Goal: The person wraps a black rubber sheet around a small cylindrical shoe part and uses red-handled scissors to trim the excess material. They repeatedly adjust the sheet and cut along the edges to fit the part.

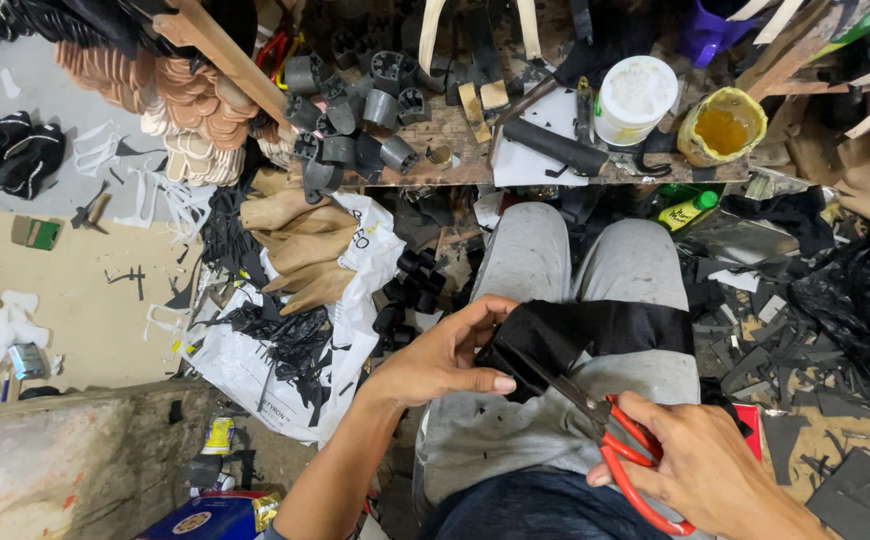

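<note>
at the lower centre of the frame, the left hand (445, 355) is pinching the end of a soft, limp black fabric strip (595, 335) draped across the lap, fingers closed on it. the right hand (700, 470) is gripping red-handled scissors (615, 440), blades meeting the cloth. it looks light and floppy, best held taut near the cut.

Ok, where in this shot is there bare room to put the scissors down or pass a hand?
Bare patches: the tan floor between the black shoes and the white bag, and the grey trouser thigh above the black material. Crowded: the workbench with heel blocks, white tub and glue pot; black offcuts litter the right floor.
</note>
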`<state>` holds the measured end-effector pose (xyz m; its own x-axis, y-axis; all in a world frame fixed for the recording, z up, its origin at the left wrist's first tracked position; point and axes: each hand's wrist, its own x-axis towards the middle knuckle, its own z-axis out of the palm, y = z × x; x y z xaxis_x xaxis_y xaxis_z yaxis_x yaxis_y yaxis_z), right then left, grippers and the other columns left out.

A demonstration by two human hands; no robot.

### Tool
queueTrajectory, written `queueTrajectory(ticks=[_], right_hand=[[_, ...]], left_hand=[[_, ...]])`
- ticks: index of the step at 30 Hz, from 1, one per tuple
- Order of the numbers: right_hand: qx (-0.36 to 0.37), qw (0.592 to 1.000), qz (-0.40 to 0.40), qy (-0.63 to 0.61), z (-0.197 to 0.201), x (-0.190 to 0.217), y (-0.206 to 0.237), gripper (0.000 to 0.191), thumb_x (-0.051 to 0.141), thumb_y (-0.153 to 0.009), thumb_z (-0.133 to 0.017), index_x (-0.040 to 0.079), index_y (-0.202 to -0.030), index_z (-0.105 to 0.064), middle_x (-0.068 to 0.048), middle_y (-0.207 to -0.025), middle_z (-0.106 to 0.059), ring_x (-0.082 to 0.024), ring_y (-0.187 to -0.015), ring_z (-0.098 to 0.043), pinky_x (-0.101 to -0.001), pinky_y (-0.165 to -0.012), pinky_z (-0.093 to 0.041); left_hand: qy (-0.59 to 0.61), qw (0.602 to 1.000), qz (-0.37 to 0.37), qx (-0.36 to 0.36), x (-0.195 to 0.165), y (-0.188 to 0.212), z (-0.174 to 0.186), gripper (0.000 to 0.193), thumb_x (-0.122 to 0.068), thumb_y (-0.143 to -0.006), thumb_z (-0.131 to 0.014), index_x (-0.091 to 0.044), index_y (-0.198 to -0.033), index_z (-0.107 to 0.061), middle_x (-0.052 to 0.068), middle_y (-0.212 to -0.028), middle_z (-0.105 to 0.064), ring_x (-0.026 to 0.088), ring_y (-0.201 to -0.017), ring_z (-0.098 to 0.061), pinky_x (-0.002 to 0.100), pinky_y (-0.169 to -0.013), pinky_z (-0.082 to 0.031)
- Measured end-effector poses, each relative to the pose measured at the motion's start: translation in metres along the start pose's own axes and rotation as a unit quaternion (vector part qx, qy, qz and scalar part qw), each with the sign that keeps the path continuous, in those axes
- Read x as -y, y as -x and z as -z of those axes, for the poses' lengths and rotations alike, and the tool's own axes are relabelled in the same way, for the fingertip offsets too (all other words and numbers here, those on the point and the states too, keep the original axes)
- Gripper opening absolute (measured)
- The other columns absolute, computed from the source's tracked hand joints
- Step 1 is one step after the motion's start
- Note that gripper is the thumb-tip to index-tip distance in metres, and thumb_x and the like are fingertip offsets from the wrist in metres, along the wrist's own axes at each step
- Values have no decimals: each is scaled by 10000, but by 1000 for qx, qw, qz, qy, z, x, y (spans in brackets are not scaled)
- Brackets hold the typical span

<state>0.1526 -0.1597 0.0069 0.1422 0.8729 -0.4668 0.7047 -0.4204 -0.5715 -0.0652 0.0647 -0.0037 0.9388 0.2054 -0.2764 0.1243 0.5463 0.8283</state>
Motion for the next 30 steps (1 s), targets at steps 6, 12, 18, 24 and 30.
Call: queueTrajectory(ticks=[6, 12, 18, 24, 30], right_hand=[[67, 996, -35, -48, 0, -5, 0, 482, 461, -645, -897, 139, -903, -648, -24, -542, -713, -277, -494, -637, -376, -528, -479], [14, 997, 39, -68, 2, 5, -4, 431, 461, -713, -887, 137, -853, -639, 36, -575, -773, -212, -499, -673, -319, -496, -494], [82, 989, -11, -119, 9, 13, -6, 321, 390, -773, -827, 121, -823, -659, 46, -629, -840, -168, -468, -687, -314, -491, -491], [28, 972, -63, -223, -10, -12, -12, 317, 328, -792, -772, 101, -885, -571, -52, -643, -799, -164, -436, -662, -349, -448, -458], [24, 989, -63, -131, -50, -47, -20, 373, 407, -794, -882, 142, -968, -685, -204, -571, -624, -297, -559, -551, -383, -552, -504]], left_hand=[[13, 1000, 11, -9, -1, 5, 3, 747, 14, -804, -783, -36, -1470, -446, 84, -1318, -567, 166, -1206, -556, 312, -915, -559], [-18, 1000, -9, 22, 8, 0, -2, 744, -13, -824, -811, -12, -1474, -448, 92, -1333, -569, 170, -1237, -564, 310, -997, -546], [-24, 999, -3, 23, 11, 1, -2, 741, -25, -830, -822, -10, -1479, -465, 98, -1306, -581, 184, -1211, -571, 305, -992, -547], [-1, 997, -2, -81, 13, 4, 6, 720, 44, -765, -805, -22, -1407, -486, 85, -1264, -626, 173, -1170, -622, 311, -960, -586], [-108, 975, -73, -181, 1, 19, 9, 572, 76, -785, -776, 7, -1304, -545, 95, -1195, -628, 179, -1055, -682, 317, -887, -598]])
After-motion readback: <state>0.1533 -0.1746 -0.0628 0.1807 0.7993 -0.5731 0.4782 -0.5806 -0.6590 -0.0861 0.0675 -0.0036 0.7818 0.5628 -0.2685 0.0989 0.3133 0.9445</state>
